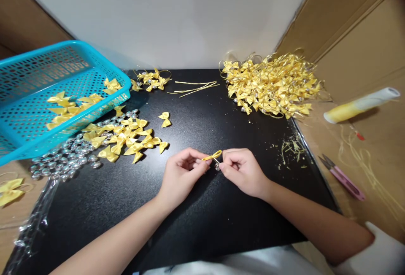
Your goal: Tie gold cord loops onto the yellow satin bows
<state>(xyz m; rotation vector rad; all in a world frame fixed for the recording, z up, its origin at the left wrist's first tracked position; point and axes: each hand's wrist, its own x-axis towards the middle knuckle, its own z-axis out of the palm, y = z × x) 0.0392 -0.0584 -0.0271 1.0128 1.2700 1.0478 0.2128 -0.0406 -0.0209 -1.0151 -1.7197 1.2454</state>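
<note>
Between my hands, over the black table (190,224), is a yellow ribbon bow (212,156) with a small silver bell (217,166) just below it. My left hand (185,169) is closed, with thumb and fingers pinching the bow's left end. My right hand (242,169) is closed too, its thumb pressed to the index finger beside the bell. It seems to pinch a thin cord at the bow, though the fingers hide most of it.
A turquoise basket (125,87) with yellow bows stands at left. Before it lie loose bows (126,138) and silver bells (72,152). Gold cords (196,87) lie at the back. Finished-looking bows (268,83) are heaped back right. Pink-handled snips (344,180) and a yellow-white roll (360,105) lie right.
</note>
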